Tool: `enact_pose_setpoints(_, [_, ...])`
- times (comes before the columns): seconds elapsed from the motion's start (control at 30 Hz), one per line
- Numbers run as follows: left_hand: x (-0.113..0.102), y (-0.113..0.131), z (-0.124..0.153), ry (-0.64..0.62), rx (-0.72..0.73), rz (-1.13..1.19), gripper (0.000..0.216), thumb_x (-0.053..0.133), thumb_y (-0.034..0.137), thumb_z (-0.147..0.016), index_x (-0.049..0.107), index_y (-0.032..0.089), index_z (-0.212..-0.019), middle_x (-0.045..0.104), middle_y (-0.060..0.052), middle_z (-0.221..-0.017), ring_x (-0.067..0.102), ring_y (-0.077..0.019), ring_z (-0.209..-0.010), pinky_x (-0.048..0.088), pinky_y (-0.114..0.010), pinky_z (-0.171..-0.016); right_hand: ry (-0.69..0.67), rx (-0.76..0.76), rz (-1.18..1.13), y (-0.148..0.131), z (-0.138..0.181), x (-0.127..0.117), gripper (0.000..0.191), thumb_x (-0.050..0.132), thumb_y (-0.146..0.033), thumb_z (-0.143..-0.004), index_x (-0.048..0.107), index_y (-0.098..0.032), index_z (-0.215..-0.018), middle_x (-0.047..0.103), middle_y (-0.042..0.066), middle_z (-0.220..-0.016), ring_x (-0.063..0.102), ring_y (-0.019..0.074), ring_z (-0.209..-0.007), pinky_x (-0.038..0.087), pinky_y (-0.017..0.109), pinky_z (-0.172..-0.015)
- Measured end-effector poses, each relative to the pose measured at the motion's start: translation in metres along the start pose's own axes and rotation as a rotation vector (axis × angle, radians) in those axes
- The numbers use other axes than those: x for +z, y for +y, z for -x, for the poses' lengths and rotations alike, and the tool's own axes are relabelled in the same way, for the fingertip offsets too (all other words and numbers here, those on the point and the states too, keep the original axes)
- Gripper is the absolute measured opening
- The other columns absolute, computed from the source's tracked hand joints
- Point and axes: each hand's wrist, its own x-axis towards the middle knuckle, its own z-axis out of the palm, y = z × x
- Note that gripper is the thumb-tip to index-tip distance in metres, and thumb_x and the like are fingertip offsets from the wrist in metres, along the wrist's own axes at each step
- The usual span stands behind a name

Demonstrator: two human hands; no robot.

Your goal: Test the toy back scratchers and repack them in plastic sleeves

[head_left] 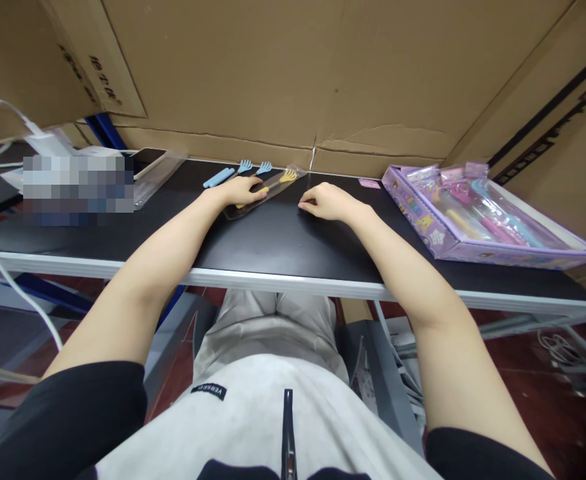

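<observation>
Left hand flat on clear bag, center frame; right hand curled, empty; we judge bagging; next needs steady bag.

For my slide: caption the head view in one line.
Left hand rests on a clear plastic sleeve holding a yellow fork on the black table; right hand lies beside it.
</observation>
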Motion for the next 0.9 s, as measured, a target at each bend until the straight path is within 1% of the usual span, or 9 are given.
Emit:
enact_pose_setpoints(0.17, [-0.004, -0.001, 0.003, -0.029, -0.081, -0.03, 0.079, 0.045, 0.061, -0.104, 0.054, 0.015, -0.168, 0.063, -0.013, -0.165, 0.064, -0.033, -0.146, 0.048, -0.034, -0.122, 0.005, 0.006, -0.005, 0.001, -0.001, 0.001, 0.035, 0.059, -0.025, -0.108, 0.085, -0.015, -0.129, 0.084, 0.014, -0.124, 0.079, 0.0264, -0.112, 0.055, 0.034, -0.098])
enact_pose_setpoints(0.27, [-0.007, -0.003, 0.005, -0.033, -0.115, -0.033, 0.08, 0.046, 0.062, -0.104, 0.054, 0.014, -0.168, 0.062, -0.014, -0.166, 0.061, -0.0341, -0.149, 0.047, -0.036, -0.123, 0.009, 0.005, -0.013, 0.002, -0.001, 0.001, 0.035, 0.059, -0.026, -0.108, 0.086, -0.016, -0.128, 0.085, 0.013, -0.124, 0.079, 0.0265, -0.111, 0.055, 0.034, -0.099])
enact_pose_setpoints(0.37, [-0.007, -0.005, 0.006, -0.002, -0.068, -0.015, 0.073, 0.047, 0.058, -0.103, 0.063, 0.017, -0.162, 0.066, -0.011, -0.162, 0.062, -0.0327, -0.148, 0.047, -0.034, -0.123, 0.008, 0.001, -0.005, 0.001, 0.0, 0.0, 0.036, 0.058, -0.025, -0.108, 0.085, -0.016, -0.129, 0.084, 0.014, -0.125, 0.079, 0.0269, -0.112, 0.056, 0.035, -0.098])
enact_pose_setpoints(0.47, [-0.007, -0.006, 0.005, 0.028, -0.003, 0.008, 0.064, 0.049, 0.053, -0.101, 0.072, 0.022, -0.152, 0.073, -0.007, -0.153, 0.068, -0.029, -0.141, 0.049, -0.029, -0.119, 0.005, -0.001, 0.001, 0.001, 0.0, 0.0, 0.036, 0.058, -0.025, -0.108, 0.085, -0.015, -0.128, 0.084, 0.014, -0.124, 0.079, 0.0268, -0.111, 0.056, 0.035, -0.097])
enact_pose_setpoints(0.6, [-0.007, -0.002, 0.004, 0.041, 0.06, 0.007, 0.058, 0.051, 0.047, -0.097, 0.078, 0.024, -0.143, 0.078, -0.006, -0.145, 0.073, -0.0268, -0.131, 0.053, -0.029, -0.114, 0.03, 0.006, -0.007, 0.006, -0.002, 0.002, 0.033, 0.061, -0.027, -0.108, 0.086, -0.016, -0.126, 0.085, 0.014, -0.121, 0.079, 0.0262, -0.108, 0.056, 0.034, -0.096])
enact_pose_setpoints(0.67, [-0.007, 0.001, 0.004, 0.034, 0.098, 0.01, 0.057, 0.052, 0.047, -0.097, 0.079, 0.024, -0.142, 0.078, -0.006, -0.145, 0.073, -0.0261, -0.13, 0.053, -0.03, -0.114, 0.043, 0.024, 0.001, 0.012, -0.003, 0.004, 0.033, 0.061, -0.028, -0.107, 0.086, -0.017, -0.125, 0.085, 0.014, -0.118, 0.079, 0.0264, -0.109, 0.057, 0.034, -0.097])
enact_pose_setpoints(0.77, [-0.008, 0.004, 0.005, 0.018, 0.146, 0.027, 0.058, 0.053, 0.046, -0.095, 0.08, 0.021, -0.141, 0.076, -0.008, -0.149, 0.071, -0.0266, -0.134, 0.051, -0.03, -0.117, 0.079, 0.089, -0.003, 0.028, -0.005, 0.006, 0.034, 0.06, -0.029, -0.107, 0.087, -0.016, -0.124, 0.085, 0.015, -0.118, 0.079, 0.029, -0.111, 0.059, 0.038, -0.1])
enact_pose_setpoints(0.83, [-0.009, 0.006, 0.005, 0.011, 0.166, 0.039, 0.058, 0.054, 0.044, -0.095, 0.08, 0.018, -0.139, 0.075, -0.011, -0.149, 0.07, -0.0278, -0.136, 0.051, -0.03, -0.118, 0.124, 0.165, -0.017, 0.044, -0.004, 0.006, 0.035, 0.061, -0.029, -0.106, 0.087, -0.016, -0.124, 0.084, 0.017, -0.12, 0.079, 0.0325, -0.114, 0.06, 0.043, -0.104])
enact_pose_setpoints(0.9, [-0.009, 0.008, 0.005, 0.009, 0.17, 0.034, 0.056, 0.052, 0.044, -0.097, 0.081, 0.017, -0.137, 0.076, -0.012, -0.148, 0.071, -0.0281, -0.135, 0.051, -0.031, -0.118, 0.177, 0.275, -0.031, 0.063, -0.002, 0.004, 0.036, 0.061, -0.028, -0.104, 0.086, -0.015, -0.126, 0.083, 0.018, -0.122, 0.077, 0.0361, -0.12, 0.059, 0.048, -0.109])
